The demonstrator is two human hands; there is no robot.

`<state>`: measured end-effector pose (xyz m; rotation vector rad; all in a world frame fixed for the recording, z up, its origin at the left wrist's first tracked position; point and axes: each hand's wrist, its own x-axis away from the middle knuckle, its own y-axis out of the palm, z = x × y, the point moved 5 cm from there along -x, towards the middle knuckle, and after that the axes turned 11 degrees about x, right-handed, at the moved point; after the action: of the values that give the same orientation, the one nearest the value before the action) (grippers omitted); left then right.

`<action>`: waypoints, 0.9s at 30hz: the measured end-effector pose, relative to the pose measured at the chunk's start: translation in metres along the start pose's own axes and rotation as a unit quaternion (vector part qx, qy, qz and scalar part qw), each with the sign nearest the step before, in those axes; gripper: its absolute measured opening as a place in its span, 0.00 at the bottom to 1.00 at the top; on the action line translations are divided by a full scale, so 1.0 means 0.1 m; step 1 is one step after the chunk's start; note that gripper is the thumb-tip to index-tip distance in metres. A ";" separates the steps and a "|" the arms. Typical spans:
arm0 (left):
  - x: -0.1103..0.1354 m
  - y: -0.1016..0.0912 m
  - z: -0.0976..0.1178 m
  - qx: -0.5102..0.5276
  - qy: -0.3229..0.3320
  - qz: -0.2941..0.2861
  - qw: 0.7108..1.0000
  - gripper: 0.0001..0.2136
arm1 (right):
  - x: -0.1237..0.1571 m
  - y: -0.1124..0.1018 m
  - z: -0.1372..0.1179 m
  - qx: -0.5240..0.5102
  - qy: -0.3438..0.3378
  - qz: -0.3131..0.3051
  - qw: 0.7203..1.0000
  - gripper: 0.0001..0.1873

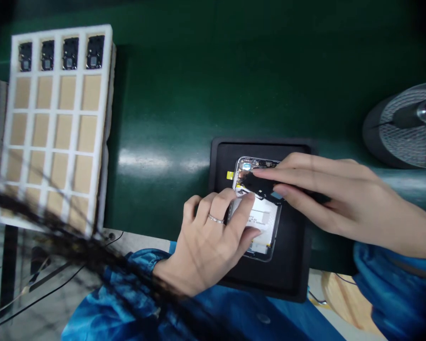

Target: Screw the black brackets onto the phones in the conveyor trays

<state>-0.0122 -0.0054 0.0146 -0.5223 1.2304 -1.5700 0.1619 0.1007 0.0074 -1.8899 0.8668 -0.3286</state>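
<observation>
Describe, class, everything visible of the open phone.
The phone lies open, aslant, in a black tray. It has a shiny rim, small circuit parts at the top and a white, printed block below. A yellow tab shows at its left. The left hand rests across it; the right hand holds a black plate over its upper part.

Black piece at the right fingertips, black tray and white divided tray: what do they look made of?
Black piece: matte, perhaps plastic; too dark to be certain.
Black tray: probably moulded plastic or rubber, given its rounded corners and dull surface.
White divided tray: likely foam, matte, judging by its thick, soft-looking walls.
</observation>
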 end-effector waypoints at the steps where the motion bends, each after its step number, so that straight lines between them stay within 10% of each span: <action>1: 0.00 0.00 0.00 0.000 0.000 0.002 1.000 0.17 | 0.00 -0.01 0.00 -0.007 0.004 0.002 1.000 0.21; 12: 0.14 -0.24 0.03 0.079 0.020 -0.002 0.997 0.10 | 0.03 0.00 -0.04 -0.012 -0.040 -0.017 0.999 0.20; 27: 0.16 -0.08 0.03 0.034 0.036 -0.059 0.997 0.14 | 0.03 0.05 -0.03 0.020 -0.052 -0.009 0.998 0.22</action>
<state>-0.0194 -0.0219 0.0188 -0.5054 1.2142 -1.7376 0.1606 0.0953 0.0037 -1.8622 0.7687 -0.2529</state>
